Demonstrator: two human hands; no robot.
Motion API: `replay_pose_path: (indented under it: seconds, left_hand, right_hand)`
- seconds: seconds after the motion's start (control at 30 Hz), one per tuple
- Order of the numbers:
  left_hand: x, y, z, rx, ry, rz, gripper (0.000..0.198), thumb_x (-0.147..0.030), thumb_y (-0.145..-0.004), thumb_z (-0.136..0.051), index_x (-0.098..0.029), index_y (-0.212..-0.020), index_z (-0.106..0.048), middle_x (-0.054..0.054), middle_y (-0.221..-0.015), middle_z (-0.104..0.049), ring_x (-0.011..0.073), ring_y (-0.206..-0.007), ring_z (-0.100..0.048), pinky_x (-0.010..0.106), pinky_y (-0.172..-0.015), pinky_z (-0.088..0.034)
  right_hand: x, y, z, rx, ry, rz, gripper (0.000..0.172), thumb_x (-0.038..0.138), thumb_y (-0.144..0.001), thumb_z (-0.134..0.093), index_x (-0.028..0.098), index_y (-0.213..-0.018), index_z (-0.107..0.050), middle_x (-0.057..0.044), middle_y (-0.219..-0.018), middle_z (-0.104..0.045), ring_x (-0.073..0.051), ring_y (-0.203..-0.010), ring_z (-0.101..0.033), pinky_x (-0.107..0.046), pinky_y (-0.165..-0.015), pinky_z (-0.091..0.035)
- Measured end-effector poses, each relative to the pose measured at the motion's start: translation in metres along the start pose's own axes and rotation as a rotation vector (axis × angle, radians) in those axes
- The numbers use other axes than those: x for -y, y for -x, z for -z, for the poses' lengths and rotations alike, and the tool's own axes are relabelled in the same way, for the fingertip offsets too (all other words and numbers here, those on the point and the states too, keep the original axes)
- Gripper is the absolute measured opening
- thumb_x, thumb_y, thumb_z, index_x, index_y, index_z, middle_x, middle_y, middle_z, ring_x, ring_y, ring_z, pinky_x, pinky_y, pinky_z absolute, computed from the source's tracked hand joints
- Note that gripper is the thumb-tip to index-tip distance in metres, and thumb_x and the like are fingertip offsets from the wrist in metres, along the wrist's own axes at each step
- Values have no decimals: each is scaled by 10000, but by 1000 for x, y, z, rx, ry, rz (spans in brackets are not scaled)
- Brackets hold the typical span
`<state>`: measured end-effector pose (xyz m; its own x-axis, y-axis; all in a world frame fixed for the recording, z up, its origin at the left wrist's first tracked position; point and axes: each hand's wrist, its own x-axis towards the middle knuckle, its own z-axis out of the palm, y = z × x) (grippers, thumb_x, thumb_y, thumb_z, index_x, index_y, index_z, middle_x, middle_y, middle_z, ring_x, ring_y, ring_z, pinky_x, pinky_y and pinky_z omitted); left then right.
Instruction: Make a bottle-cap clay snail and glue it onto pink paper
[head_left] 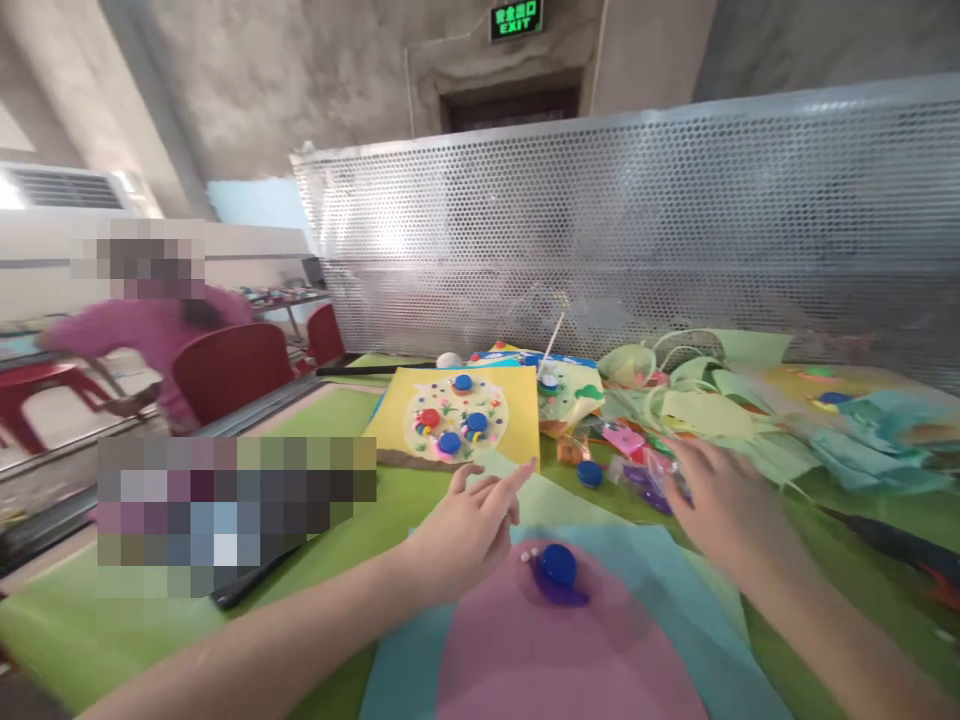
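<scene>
My left hand [476,520] hovers over the upper left of a blue sheet [405,640], its index finger stretched out and the other fingers partly bent, holding nothing visible. On the blue sheet lies a large pink paper shape [555,660]. A blue cap [558,565] with purple clay under it and small pale balls at its left sits on the pink shape. To the right, my right hand [712,490], slightly blurred, has its fingers apart beside small plastic bags of purple clay [649,485]. A loose blue cap [589,473] lies left of those bags.
Behind the sheets stands a yellow card [382,425] decorated with caps and clay. Green paper scraps [705,410] pile up at the back right, near a black-handled tool [892,540]. A metal mesh panel [600,230] borders the table. A person in pink [157,340] sits at the left.
</scene>
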<state>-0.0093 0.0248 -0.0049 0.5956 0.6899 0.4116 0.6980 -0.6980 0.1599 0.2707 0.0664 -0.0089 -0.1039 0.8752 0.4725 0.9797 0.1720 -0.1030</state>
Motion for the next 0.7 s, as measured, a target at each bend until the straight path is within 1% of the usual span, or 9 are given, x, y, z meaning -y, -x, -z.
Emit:
replay_pose_path:
  seconds: [0.03,0.1,0.13,0.2,0.3,0.4,0.47,0.57,0.7]
  left_hand:
    - [-1,0,0,-11,-7,9,650,-26,-779,-338,-181,-1377,-136,8,-819,-638,175,-814,-596,455,-942,-332]
    - [-3,1,2,-32,-11,27,623,-34,-767,-355,-179,-1353,-197,8,-815,-628,173,-805,-590,432,-924,-350]
    - [-4,1,2,-45,-8,31,608,-38,-774,-360,-188,-1344,-213,10,-833,-634,173,-822,-591,426,-926,-346]
    - [-4,2,3,-74,4,33,577,-45,-803,-362,-212,-1337,-222,9,-881,-654,168,-863,-598,423,-945,-322]
    - [-1,2,4,-115,41,27,539,-72,-849,-376,-236,-1336,-213,-6,-908,-689,154,-905,-608,411,-965,-288]
    - [1,1,3,-155,96,35,521,-116,-876,-420,-241,-1335,-209,-20,-887,-712,144,-892,-617,396,-959,-290]
    - [0,-1,4,-176,136,59,516,-147,-875,-463,-244,-1324,-227,-33,-839,-718,149,-869,-617,384,-929,-325]
    - [-4,-2,4,-200,186,110,500,-172,-856,-511,-244,-1288,-270,-53,-772,-709,167,-866,-613,357,-864,-394]
    - [-14,1,0,-219,218,144,420,-152,-854,-479,-242,-1237,-330,-46,-846,-693,167,-923,-609,321,-851,-432]
  right_hand:
    - [-12,-1,-2,41,123,-104,424,284,-803,-431,121,-1171,-564,-224,-1195,-559,-428,-1075,-498,-532,-810,-398]
    - [-35,-3,-5,201,205,-257,413,425,-787,-476,216,-1120,-606,-228,-1192,-566,-449,-1014,-537,-536,-727,-389]
    - [-45,-4,-6,270,185,-345,384,466,-776,-492,235,-1046,-638,-235,-1121,-605,-433,-965,-572,-523,-700,-391]
    - [-58,-5,-8,363,83,-369,372,503,-761,-503,214,-933,-662,-239,-992,-655,-412,-859,-618,-498,-631,-410]
    - [-60,-6,-5,291,10,-297,329,399,-726,-565,140,-909,-657,-253,-882,-669,-424,-792,-624,-483,-600,-428]
    - [-50,-6,6,184,-26,-217,354,229,-728,-537,106,-1053,-607,-226,-915,-664,-385,-815,-630,-433,-626,-451]
    - [-42,-8,17,115,-56,-210,388,183,-753,-495,96,-1125,-560,-208,-954,-657,-352,-848,-630,-407,-655,-463]
    - [-30,-10,31,16,-135,-198,344,235,-808,-476,133,-1130,-540,-137,-928,-672,-283,-863,-636,-356,-714,-481]
    - [-13,-9,33,-11,-252,-136,227,353,-834,-502,225,-1004,-578,-42,-854,-695,-178,-850,-648,-211,-739,-487]
